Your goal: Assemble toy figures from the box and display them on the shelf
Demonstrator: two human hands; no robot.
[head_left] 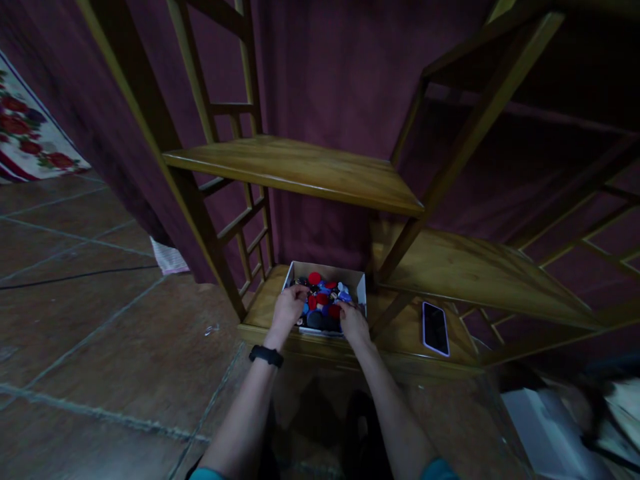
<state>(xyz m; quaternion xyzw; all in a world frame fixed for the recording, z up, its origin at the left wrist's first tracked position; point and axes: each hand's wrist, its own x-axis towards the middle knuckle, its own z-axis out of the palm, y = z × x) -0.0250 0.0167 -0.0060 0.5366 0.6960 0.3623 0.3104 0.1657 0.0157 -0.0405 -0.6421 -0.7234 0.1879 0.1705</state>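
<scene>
A small white cardboard box (358, 283) stands on the bottom board of a wooden shelf unit (300, 170). It is full of small red, blue and dark round pieces (320, 298). My left hand (287, 311), with a black band on its wrist, reaches over the box's left front edge, its fingers among the pieces. At the box's right front, my right hand (353, 322) has its fingers curled over the pieces. Whether either hand grips a piece is hidden by the fingers.
A phone (435, 328) with a pale case lies on the bottom board to the right of the box. Dark red curtains hang behind the shelves. The floor is brown tile, with a white box (545, 430) at the lower right and a floral cloth (30, 133) at far left.
</scene>
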